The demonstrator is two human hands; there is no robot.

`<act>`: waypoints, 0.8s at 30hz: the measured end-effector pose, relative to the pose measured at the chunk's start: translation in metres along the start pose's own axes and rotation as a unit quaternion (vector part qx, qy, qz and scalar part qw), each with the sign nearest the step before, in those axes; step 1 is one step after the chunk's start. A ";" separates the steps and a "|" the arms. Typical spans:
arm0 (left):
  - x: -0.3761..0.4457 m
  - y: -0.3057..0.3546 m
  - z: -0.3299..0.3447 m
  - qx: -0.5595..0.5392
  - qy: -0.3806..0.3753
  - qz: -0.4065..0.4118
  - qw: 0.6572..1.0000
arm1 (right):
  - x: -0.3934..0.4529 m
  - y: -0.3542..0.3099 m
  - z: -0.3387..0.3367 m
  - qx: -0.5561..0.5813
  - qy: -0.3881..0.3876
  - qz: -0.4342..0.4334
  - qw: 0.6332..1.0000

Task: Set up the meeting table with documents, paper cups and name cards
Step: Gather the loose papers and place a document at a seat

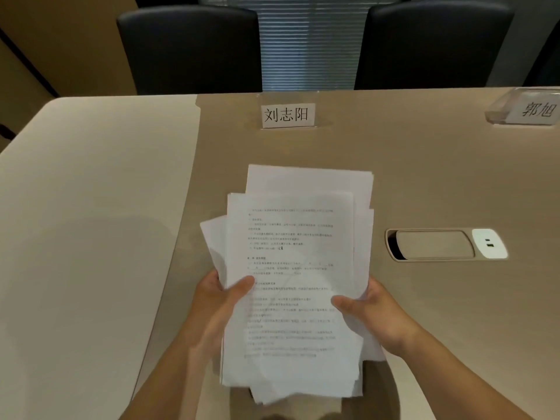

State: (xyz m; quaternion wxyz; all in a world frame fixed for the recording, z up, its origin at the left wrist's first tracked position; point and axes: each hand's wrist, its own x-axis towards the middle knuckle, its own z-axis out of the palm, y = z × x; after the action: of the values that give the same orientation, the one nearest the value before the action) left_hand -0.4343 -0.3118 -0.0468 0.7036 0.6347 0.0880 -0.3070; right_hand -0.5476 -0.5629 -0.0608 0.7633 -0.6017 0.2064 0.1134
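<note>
Gripping loose white printed sheets (291, 268) | left hand (221, 301) | right hand (369, 313)

Both hands are taken up by the uneven stack of documents (291, 277), which covers the middle of the counter (424, 177): the left hand (218, 301) grips its edge at 8 o'clock and the right hand (369, 310) at 4 o'clock. At 12 o'clock a name card (286, 115) stands upright near the far edge, with bare counter between it and the papers. At 3 o'clock a recessed socket panel (445, 244) breaks the surface. A second name card (533, 110) stands at 2 o'clock. Open surface runs from 8 to 10 o'clock. Two chairs (194, 50) back the far edge.
</note>
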 end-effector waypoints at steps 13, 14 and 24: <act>-0.004 0.056 0.021 0.021 -0.005 0.230 0.973 | -0.002 -0.078 0.008 -0.070 0.198 -0.261 0.942; -0.004 0.053 0.020 0.028 -0.002 0.225 0.974 | -0.002 -0.076 0.008 -0.073 0.208 -0.256 0.941; 0.011 0.053 0.024 0.083 0.050 0.185 0.978 | 0.006 -0.077 0.008 -0.107 0.222 -0.212 0.946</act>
State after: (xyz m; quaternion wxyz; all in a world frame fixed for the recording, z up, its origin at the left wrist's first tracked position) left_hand -0.4030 -0.3372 -0.0034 0.6881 0.7104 -0.0216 -0.1462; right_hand -0.5087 -0.5750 0.0053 0.6355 -0.7198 0.2244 -0.1661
